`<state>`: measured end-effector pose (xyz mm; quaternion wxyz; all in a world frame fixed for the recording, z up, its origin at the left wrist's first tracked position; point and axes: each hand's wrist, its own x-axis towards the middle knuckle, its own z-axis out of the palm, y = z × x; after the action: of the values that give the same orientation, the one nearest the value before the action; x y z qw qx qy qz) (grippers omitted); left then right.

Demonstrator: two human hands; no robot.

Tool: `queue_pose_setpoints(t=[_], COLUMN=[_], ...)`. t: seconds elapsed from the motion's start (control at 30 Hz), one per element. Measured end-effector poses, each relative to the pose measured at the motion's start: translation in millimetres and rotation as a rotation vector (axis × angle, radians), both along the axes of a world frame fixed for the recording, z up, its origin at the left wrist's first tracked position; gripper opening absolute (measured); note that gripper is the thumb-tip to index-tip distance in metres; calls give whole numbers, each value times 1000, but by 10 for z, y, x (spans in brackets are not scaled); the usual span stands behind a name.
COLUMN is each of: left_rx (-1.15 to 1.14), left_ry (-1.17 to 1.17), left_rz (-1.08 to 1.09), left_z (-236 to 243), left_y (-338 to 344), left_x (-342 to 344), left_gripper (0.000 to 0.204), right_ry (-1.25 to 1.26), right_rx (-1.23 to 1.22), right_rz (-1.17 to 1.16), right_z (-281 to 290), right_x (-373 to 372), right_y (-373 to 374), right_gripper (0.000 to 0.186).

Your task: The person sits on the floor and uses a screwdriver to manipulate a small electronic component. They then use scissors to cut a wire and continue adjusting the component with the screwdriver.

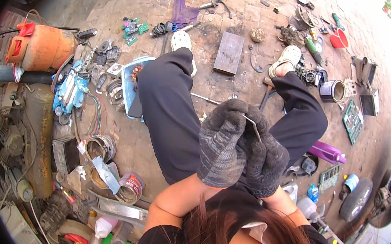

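Both of my hands wear grey knitted work gloves and are held close together above my lap. My left hand (222,148) is closed, its fingers curled around one end of a thin bent metal rod (254,127). Against it sits my right hand (266,164), also closed, with the rod's lower end going in at its fingers. Whatever else lies between the palms is hidden. On the ground beyond, between my feet, is a dark rectangular metal block (228,53). A hammer (266,92) lies by my right leg, and a thin metal tool (205,98) lies just past the hands.
To the left stand a blue plastic basket (130,88), an orange gas cylinder (47,48) and open tins (101,147). Rightward are a grinder (313,50), a red bucket (339,38), another tin (332,91) and green circuit boards (353,122). A purple bottle (326,152) lies near my right knee.
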<state>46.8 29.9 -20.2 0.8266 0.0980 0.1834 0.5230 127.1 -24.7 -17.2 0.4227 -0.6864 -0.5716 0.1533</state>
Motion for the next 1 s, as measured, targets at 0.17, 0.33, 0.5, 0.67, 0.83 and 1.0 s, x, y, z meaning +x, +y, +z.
queue_pose_setpoints(t=[0.17,0.33,0.5,0.67,0.83,1.0], left_rx=[-17,-31,65,25,11,40], left_ry=[53,110,270,190,169,70], left_rz=[-16,29,45,44,-16,-29], left_z=[-22,-35,-90,-36,43,56], left_y=[60,93,99,79,134,146], left_x=[32,80,147,117,-7,-86], left_gripper=[20,22,18,18,24,22], right_ry=[-95,-75,-130,-28,449,301], right_rx=[-53,-9,-21,-8,-218,-243], right_rz=[-10,-57,-43,4,-2,98], right_z=[60,23,-38,-111,107,202], right_x=[-23,-46,-3,75,166,264], right_y=[28,108,101,38,16,-13], right_gripper=[18,18,17,27,27,29])
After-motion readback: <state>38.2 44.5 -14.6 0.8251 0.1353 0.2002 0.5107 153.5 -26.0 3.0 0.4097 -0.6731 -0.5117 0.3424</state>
